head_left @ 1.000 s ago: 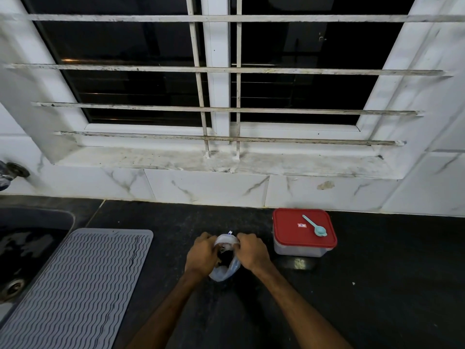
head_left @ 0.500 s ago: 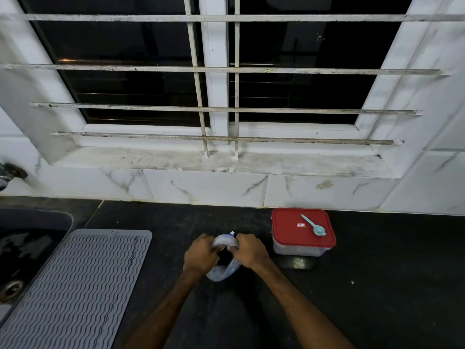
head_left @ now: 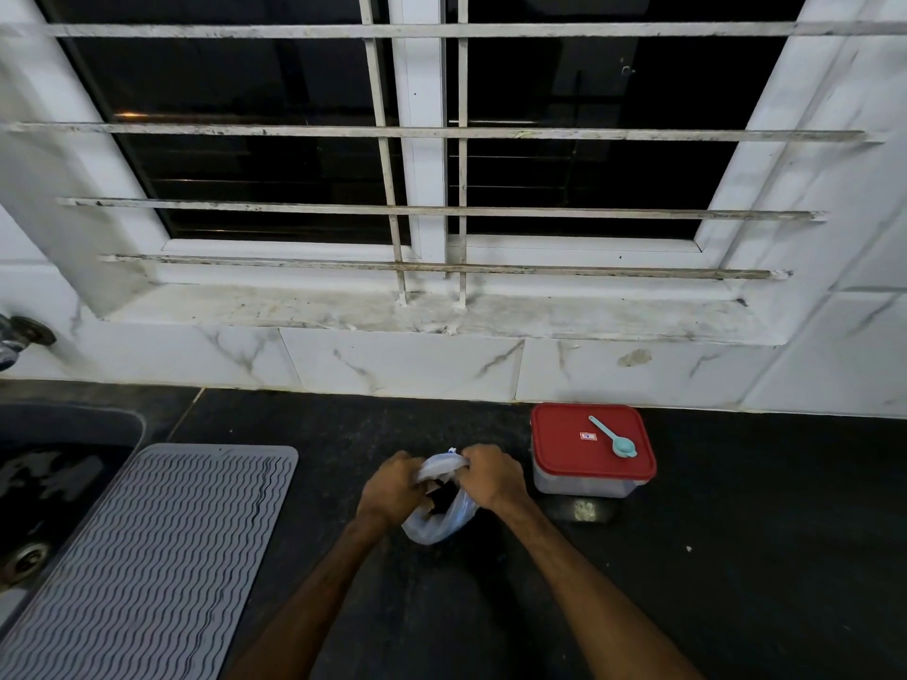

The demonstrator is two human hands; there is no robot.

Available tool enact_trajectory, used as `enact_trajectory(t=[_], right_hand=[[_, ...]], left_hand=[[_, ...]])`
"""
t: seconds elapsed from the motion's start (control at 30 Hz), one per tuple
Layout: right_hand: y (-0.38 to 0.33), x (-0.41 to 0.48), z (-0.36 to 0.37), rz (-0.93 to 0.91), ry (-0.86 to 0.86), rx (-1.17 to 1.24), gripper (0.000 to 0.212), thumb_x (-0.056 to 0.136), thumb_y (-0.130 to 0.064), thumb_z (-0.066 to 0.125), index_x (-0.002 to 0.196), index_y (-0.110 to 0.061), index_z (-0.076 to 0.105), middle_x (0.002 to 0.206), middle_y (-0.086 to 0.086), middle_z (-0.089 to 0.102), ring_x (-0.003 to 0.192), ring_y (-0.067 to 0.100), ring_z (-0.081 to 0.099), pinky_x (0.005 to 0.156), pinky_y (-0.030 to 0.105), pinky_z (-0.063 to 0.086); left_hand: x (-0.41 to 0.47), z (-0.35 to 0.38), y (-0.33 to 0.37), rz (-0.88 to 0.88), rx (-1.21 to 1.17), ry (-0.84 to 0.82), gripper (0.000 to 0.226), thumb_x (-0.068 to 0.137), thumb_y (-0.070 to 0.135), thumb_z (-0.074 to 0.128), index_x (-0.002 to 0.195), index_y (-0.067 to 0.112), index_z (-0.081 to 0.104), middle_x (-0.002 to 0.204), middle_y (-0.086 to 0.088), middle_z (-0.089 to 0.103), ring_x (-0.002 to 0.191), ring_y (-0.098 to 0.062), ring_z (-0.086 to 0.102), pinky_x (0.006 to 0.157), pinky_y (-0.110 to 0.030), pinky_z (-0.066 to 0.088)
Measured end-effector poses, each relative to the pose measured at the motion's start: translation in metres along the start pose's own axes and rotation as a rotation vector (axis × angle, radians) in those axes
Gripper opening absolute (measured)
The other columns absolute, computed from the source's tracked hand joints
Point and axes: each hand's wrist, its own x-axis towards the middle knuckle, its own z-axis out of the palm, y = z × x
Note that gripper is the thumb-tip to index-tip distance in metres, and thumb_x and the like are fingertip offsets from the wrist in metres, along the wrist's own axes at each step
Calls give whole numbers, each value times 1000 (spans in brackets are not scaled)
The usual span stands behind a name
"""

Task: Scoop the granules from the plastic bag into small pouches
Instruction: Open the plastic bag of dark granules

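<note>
Both hands, left hand [head_left: 392, 488] and right hand [head_left: 491, 478], grip plastic bag [head_left: 441, 520] over tabletop [head_left: 736, 581]; teal scoop [head_left: 616, 440] rests on red-lidded container [head_left: 589, 446].

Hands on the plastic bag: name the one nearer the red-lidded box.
The right hand, gripping the translucent plastic bag on the side toward the red-lidded clear plastic box; the left hand grips the other side, toward the grey ribbed mat.

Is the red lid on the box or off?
On. The red lid sits flat over the clear box, covering its whole top, and the blue spoon lies on it.
</note>
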Motion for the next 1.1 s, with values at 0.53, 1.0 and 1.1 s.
enact_trajectory(t=[0.53, 1.0, 1.1], right_hand=[[12, 1, 9, -4, -14, 8, 22, 92, -25, 54, 108, -18, 68, 105, 4, 71, 96, 23, 67, 81, 32, 51], [5, 3, 13, -19, 42, 38, 23, 92, -28, 56, 111, -22, 67, 105, 0, 71, 96, 18, 67, 82, 32, 53], [7, 3, 17, -1, 18, 63, 26, 93, -30, 57, 115, -21, 66, 107, 1, 71, 96, 18, 67, 82, 31, 53]], left_hand=[[-2, 5, 1, -26, -262, -14, 7, 93, 18, 59, 96, 21, 64, 98, 2, 63, 90, -14, 64, 76, -25, 49], [-3, 12, -3, -50, -283, 40, 26, 84, -4, 53, 95, 20, 54, 92, -2, 65, 86, -19, 63, 76, -36, 53], [-4, 14, -5, -53, -370, 46, 27, 88, -2, 52, 101, 21, 58, 93, 2, 66, 86, -16, 65, 77, -34, 54]])
